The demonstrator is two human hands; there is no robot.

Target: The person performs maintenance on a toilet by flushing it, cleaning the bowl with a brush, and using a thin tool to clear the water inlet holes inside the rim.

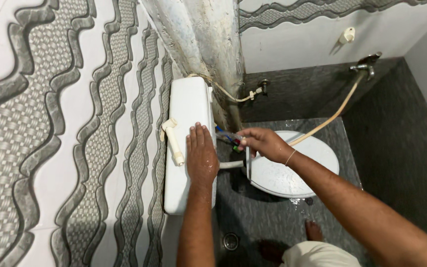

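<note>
Head view: left hand [201, 154] flat on white cistern [186, 109], fingers pressed together, steadying it; right hand [265, 143] fingers pinching small tool [229, 137] by cistern's right side, above toilet lid [297, 168].

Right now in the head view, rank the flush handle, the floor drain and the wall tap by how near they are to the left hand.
1. Flush handle: on the tank, just left of the left hand.
2. Floor drain: below, beside the forearm.
3. Wall tap: far upper right, hose attached.
</note>
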